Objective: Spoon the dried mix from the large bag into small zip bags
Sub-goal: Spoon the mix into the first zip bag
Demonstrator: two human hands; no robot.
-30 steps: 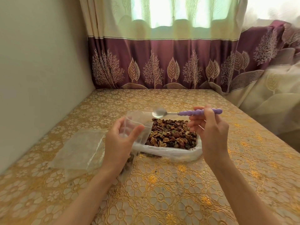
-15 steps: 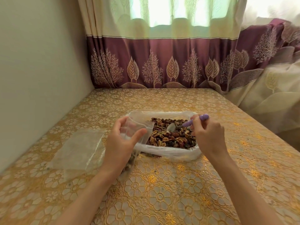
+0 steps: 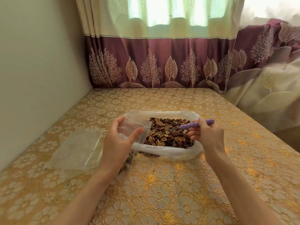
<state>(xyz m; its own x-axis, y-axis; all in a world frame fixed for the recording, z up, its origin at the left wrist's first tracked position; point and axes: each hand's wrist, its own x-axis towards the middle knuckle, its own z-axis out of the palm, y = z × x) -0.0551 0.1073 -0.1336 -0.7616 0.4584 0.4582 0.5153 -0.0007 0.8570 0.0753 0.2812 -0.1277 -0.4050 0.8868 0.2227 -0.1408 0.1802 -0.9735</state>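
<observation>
The person is scooping. The right hand [image 3: 209,135] curls around the purple spoon [image 3: 197,124], whose bowl is dug into the dried mix [image 3: 168,133] in the large bag [image 3: 162,151] at the middle of the frame. The left hand [image 3: 116,143] holds the small zip bag [image 3: 134,130] open, thumb and fingers pinching its mouth (some mix already sits inside). Next, the spoon probably needs lifting level and tipping into that bag, just to its left.
</observation>
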